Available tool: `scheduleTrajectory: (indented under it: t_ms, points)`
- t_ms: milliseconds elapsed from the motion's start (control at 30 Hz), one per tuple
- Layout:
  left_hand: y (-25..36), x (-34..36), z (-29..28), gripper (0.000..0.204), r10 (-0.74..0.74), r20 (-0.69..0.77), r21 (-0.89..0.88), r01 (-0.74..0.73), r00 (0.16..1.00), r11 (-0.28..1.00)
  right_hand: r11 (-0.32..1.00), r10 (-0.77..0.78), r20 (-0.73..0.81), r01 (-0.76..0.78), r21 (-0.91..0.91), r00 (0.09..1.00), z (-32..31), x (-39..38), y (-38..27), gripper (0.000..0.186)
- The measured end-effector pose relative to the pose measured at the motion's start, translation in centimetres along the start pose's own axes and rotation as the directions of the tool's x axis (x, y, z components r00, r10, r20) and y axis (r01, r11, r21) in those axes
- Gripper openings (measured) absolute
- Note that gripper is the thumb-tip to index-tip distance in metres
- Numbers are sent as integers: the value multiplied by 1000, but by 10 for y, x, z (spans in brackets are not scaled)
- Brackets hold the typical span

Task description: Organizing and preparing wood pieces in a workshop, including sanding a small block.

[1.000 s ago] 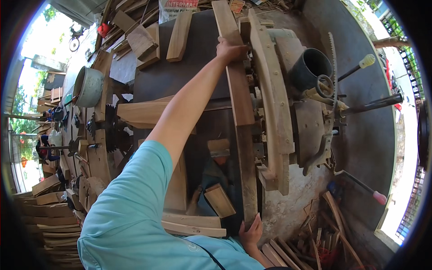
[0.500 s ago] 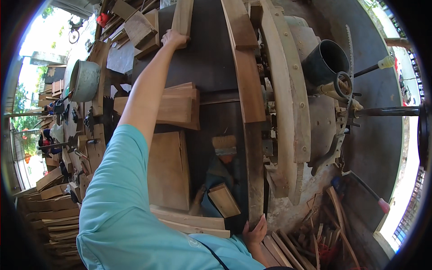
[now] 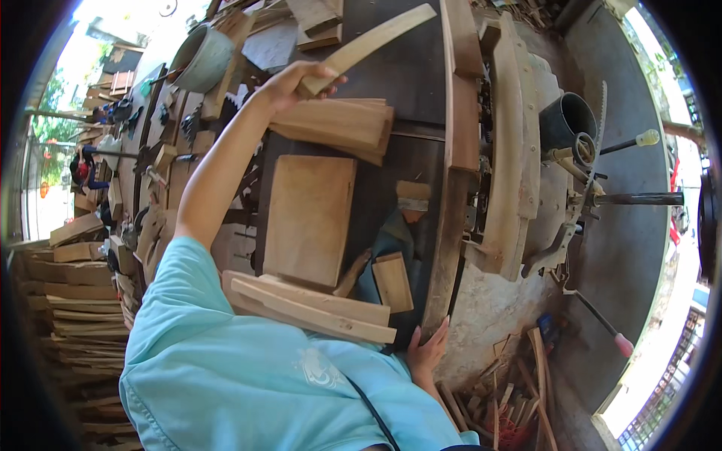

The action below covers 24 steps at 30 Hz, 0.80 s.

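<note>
My left hand (image 3: 304, 83) is closed around the lower end of a curved wooden slat (image 3: 380, 39), lifted over the dark tabletop with its far end pointing up and right. Just below that hand lies a small stack of tapered boards (image 3: 331, 122). At the lower middle, my right hand (image 3: 429, 349) grips the near end of a long wooden board (image 3: 445, 259), thumb on its left and fingers along its right side. Left of this board are a wide brush (image 3: 413, 197), a blue-grey cloth (image 3: 391, 237) and a small wooden block (image 3: 392, 283).
A flat square panel (image 3: 310, 222) lies mid-table, with two long slats (image 3: 316, 307) close to my body. Beyond the long board stands a machine frame (image 3: 508, 150) with a dark metal cup (image 3: 569, 120) and a toothed blade (image 3: 604, 113). A metal pot (image 3: 203, 56) stands far left.
My left hand has drawn the slat nearer and tilted it to the right, off the far part of the table. My right hand stays at the board's end. The whole view has shifted.
</note>
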<state>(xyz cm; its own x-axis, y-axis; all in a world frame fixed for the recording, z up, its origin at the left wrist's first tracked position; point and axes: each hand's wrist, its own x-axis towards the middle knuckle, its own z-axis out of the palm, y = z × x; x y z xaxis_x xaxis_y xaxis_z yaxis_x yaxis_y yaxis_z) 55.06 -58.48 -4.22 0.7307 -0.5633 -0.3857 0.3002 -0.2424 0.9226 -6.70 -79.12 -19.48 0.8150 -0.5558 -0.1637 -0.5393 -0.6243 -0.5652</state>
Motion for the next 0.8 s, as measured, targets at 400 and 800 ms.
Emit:
scheduleTrajectory:
  t_ms: [400,800]
  points:
    - [-64,-327,43,89,-172,269,-299,252,948,921,696,-712,-291,698,-168,639,-94,112,-198,92]
    - [-15,-297,-29,102,-114,424,591,-179,899,786,642,-596,776,702,307,206,-80,207,-370,88]
